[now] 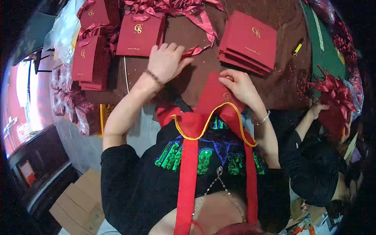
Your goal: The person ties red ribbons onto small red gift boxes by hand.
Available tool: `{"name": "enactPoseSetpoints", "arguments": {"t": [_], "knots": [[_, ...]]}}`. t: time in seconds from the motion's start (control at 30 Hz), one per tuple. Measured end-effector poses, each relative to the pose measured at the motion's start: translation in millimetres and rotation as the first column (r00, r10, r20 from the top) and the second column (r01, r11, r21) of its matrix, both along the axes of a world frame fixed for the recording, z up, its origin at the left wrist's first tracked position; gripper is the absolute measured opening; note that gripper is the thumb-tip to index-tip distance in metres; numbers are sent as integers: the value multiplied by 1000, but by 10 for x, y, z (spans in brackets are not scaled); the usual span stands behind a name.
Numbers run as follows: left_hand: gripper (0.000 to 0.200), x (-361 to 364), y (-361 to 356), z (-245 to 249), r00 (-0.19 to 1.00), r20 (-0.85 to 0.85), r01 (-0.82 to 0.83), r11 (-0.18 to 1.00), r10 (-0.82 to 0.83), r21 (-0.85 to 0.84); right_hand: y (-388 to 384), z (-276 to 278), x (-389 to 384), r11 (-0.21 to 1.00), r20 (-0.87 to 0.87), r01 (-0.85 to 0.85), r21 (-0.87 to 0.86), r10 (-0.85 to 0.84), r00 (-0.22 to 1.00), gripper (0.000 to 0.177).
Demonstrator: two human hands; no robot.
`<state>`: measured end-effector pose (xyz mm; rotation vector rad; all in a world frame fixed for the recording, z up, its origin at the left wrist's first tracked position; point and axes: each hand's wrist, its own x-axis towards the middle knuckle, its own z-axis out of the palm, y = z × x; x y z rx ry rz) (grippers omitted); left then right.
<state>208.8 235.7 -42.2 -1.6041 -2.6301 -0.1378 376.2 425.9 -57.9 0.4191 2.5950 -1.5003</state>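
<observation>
My left hand [167, 62] is over the table with its fingers curled and its thumb reaching right. A narrow dark-red piece [192, 51], perhaps a ribbon end, shows between thumb and fingers; what they grip is mostly hidden. My right hand [238, 87] pinches the upper edge of a dark-red paper gift bag [211, 92] with gold print, tilted at the table's front edge against my red apron [190, 164]. Beyond my left hand lies a similar bag with a ribbon handle [140, 35]. A stack of flat red bags [250, 41] sits beyond my right hand.
More red bags [91, 62] are stacked at the left. Loose satin ribbons [176, 6] lie at the back of the brown-covered table [290, 78]. A yellow-and-black marker [298, 47] is at the right. Beside me, another person's hand [319, 109] holds a red bag with ribbons.
</observation>
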Motion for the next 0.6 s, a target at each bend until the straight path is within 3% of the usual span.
{"name": "enactPoseSetpoints", "arguments": {"t": [0.1, 0.2, 0.27, 0.33, 0.4, 0.43, 0.47, 0.5, 0.6], "knots": [[21, 12, 157, -207, 994, -10, -107, 993, 108, 56, -36, 79, -41, 1000, 21, -3, -11, 3, 1000, 26], [20, -3, 196, -284, 995, -9, -93, 974, 97, 206, -25, 35, -57, 1000, -16, 3, 7, -3, 1000, 25], [16, -52, 209, -317, 997, 3, -75, 973, 77, 218, -28, 20, -61, 1000, -35, -25, -11, 24, 999, 25], [14, -135, 188, -358, 968, 248, -65, 931, -28, 359, 11, -12, -54, 997, 47, -12, -76, 16, 999, 28], [12, -111, 150, -243, 947, 316, -86, 908, -54, 410, 30, 59, -13, 992, -80, -124, 29, 126, 989, 30], [12, -90, 142, -125, 792, 609, -269, 875, -37, 403, 56, 127, -13, 974, 9, -166, 155, 167, 986, 31], [13, -67, 132, -71, 548, 836, -440, 835, -43, 331, 66, 112, 16, 966, -12, -150, 210, 156, 988, 31], [17, -49, 113, -86, 278, 953, -578, 772, -120, 265, 75, 148, 17, 981, 23, -144, 131, 142, 990, 32], [21, 98, 58, 55, 256, 961, -488, 844, -108, 225, 92, 119, 22, 994, 70, -109, 15, 107, 992, 34]]}}
